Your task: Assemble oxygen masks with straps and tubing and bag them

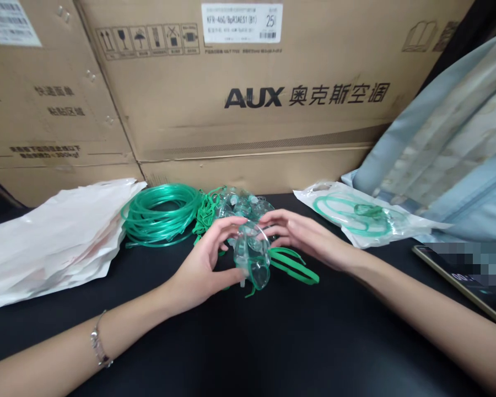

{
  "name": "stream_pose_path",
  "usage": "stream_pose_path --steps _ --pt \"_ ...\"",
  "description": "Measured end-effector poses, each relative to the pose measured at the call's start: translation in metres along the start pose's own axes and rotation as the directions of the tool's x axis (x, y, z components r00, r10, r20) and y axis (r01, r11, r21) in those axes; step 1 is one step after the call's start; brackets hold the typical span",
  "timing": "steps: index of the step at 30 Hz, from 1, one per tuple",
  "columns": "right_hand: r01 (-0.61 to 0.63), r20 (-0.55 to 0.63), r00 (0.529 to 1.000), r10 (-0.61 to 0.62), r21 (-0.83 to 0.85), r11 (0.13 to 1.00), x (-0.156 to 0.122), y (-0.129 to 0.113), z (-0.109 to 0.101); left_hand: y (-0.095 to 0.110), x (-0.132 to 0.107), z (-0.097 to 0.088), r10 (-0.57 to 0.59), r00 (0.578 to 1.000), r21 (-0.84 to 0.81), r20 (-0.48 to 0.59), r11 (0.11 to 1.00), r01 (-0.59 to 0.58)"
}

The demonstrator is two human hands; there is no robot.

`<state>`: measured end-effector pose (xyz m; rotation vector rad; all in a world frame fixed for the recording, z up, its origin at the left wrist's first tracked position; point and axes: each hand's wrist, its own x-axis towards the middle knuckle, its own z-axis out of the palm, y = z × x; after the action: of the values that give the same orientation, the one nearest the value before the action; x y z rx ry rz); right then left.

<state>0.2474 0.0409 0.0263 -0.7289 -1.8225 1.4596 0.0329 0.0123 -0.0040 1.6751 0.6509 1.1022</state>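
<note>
Clear plastic face mask with green elastic strap: held at centre of black bench; left hand gripped its side; right hand, fingers extended, touched its upper rim; coiled green tubing lay behind.

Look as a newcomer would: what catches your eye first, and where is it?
Two bare hands meet at the centre of the black table: the left hand grips a clear mask with green straps, the right hand touches its top. Behind-left lies a coil of green tubing, before a big cardboard box.
</note>
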Motion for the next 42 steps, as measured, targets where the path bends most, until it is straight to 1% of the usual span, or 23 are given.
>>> stream_pose_path --steps 2,4,6,9,11,13,14,15,16,17,18,19,20,22,24,26,27,29,31,33,35,36,42 --pt "-0.095 0.104 0.992 0.076 0.185 0.978 0.0 0.003 0.009 0.001 0.003 -0.001 0.026 1.0 0.105 -0.013 0.994 -0.025" --pt "-0.164 0.193 0.976 0.105 0.32 0.933 0.0 0.004 0.017 0.002 0.006 -0.002 0.043 0.999 0.121 -0.016 0.992 -0.041" --pt "-0.201 0.219 0.968 0.121 0.394 0.897 0.0 0.005 0.021 0.003 0.007 -0.001 0.058 0.998 0.139 -0.019 0.989 -0.055" --pt "-0.205 0.187 0.973 0.138 0.416 0.886 0.001 0.007 0.023 0.004 0.004 0.002 0.092 0.995 0.281 -0.043 0.957 -0.076" --pt "-0.191 0.149 0.979 0.14 0.414 0.89 0.001 0.007 0.022 0.006 0.001 0.004 0.152 0.983 0.395 -0.099 0.913 -0.102" --pt "-0.188 0.102 0.982 0.16 0.413 0.891 0.001 0.005 0.021 0.008 -0.004 0.005 0.265 0.942 0.49 -0.206 0.861 -0.135" --pt "-0.189 0.077 0.982 0.173 0.411 0.892 0.0 0.004 0.02 0.01 -0.006 0.005 0.335 0.916 0.541 -0.223 0.824 -0.17" --pt "-0.187 0.052 0.982 0.182 0.404 0.895 0.0 0.003 0.019 0.011 -0.008 0.003 0.397 0.903 0.598 -0.165 0.768 -0.228" --pt "-0.182 0.024 0.982 0.188 0.393 0.901 0.0 0.002 0.018 0.013 -0.01 0.002 0.43 0.903 0.656 -0.026 0.689 -0.309" --pt "-0.175 -0.001 0.982 0.19 0.381 0.908 0.0 0.002 0.017 0.015 -0.011 0.0 0.411 0.896 0.698 0.167 0.593 -0.402" --pt "-0.166 -0.026 0.982 0.189 0.371 0.913 0.0 0.002 0.016 0.016 -0.012 -0.002 0.34 0.867 0.714 0.363 0.497 -0.494" --pt "-0.158 -0.049 0.981 0.188 0.368 0.916 0.0 0.002 0.015 0.016 -0.012 -0.003 0.243 0.824 0.711 0.512 0.418 -0.566" --pt "-0.153 -0.066 0.979 0.191 0.372 0.915 0.0 0.003 0.014 0.016 -0.012 -0.004 0.155 0.787 0.706 0.596 0.364 -0.607" --pt "-0.151 -0.081 0.977 0.198 0.396 0.906 0.001 0.005 0.014 0.015 -0.011 -0.004 0.067 0.774 0.721 0.63 0.32 -0.614" --pt "-0.142 -0.082 0.978 0.193 0.419 0.897 0.002 0.008 0.014 0.014 -0.011 -0.003 0.052 0.79 0.734 0.611 0.334 -0.59" --pt "-0.123 -0.07 0.983 0.169 0.433 0.893 0.002 0.01 0.015 0.016 -0.011 -0.002 0.068 0.818 0.735 0.571 0.401 -0.546" --pt "-0.112 -0.062 0.986 0.155 0.436 0.893 0.001 0.011 0.015 0.018 -0.011 -0.001 0.085 0.842 0.724 0.533 0.468 -0.506" --pt "-0.101 -0.044 0.99 0.133 0.429 0.897 0.001 0.013 0.015 0.024 -0.011 0.001 0.112 0.909 0.641 0.402 0.675 -0.366" --pt "-0.089 -0.041 0.993 0.115 0.4 0.912 0.0 0.014 0.017 0.032 -0.01 0.003 0.104 0.972 0.407 0.212 0.894 -0.185" --pt "-0.087 -0.059 0.992 0.113 0.337 0.937 -0.001 0.013 0.019 0.037 -0.008 0.003 0.04 0.998 0.079 0.047 0.996 -0.043" --pt "-0.098 -0.091 0.988 0.122 0.236 0.967 0.0 0.013 0.021 0.039 -0.004 0.002 -0.065 0.996 -0.168 -0.058 0.984 0.054" --pt "-0.105 -0.109 0.986 0.126 0.183 0.978 0.0 0.013 0.022 0.04 -0.003 0.001 -0.125 0.988 -0.237 -0.09 0.966 0.1" --pt "-0.046 -0.123 0.991 0.053 0.059 0.997 0.002 0.014 0.026 0.039 0.003 -0.004 -0.371 0.897 -0.288 -0.239 0.91 0.299"
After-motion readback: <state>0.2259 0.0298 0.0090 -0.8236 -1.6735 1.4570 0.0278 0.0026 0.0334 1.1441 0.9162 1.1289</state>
